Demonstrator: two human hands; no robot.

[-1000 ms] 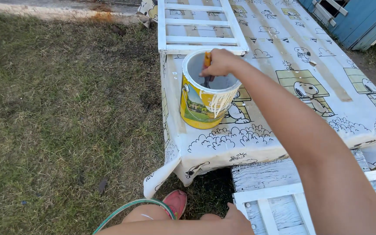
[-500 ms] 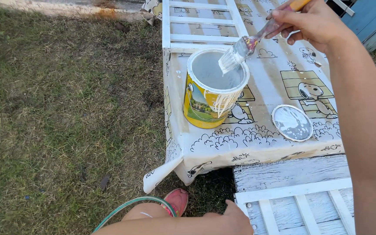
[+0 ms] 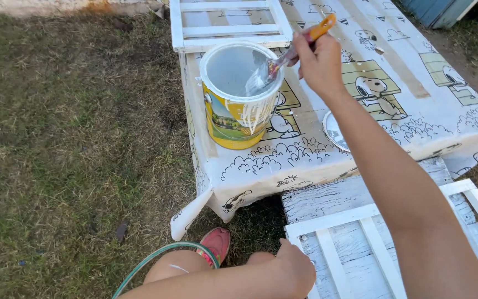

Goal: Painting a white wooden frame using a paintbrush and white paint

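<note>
Outdoors, ground: dry green-brown grass [image 3: 67, 144] is seen to the left of the work surface.
Cover: a white cartoon-printed plastic sheet [image 3: 416, 105] is spread over the raised surface, its edge hanging down at the front.
Frames: a white slatted wooden frame [image 3: 228, 25] is laid at the far end; a second white wooden frame [image 3: 355, 249] is placed nearer, below the sheet.
Paint can: a round open can with a yellow and green landscape label [image 3: 239, 94] is stood on the sheet, white drips run down its side.
Lid: a round metal lid [image 3: 336, 133] is laid just right of the can, partly hidden by the arm.
Right hand [image 3: 319, 63]: closed around an orange-handled paintbrush [image 3: 289, 55], whose white-loaded bristles are held over the can's opening.
Left hand [image 3: 294, 268]: rested, fingers curled, on the near frame's corner; nothing is gripped.
Hose: a green garden hose [image 3: 156, 260] is curved past a pink shoe [image 3: 214, 243].
</note>
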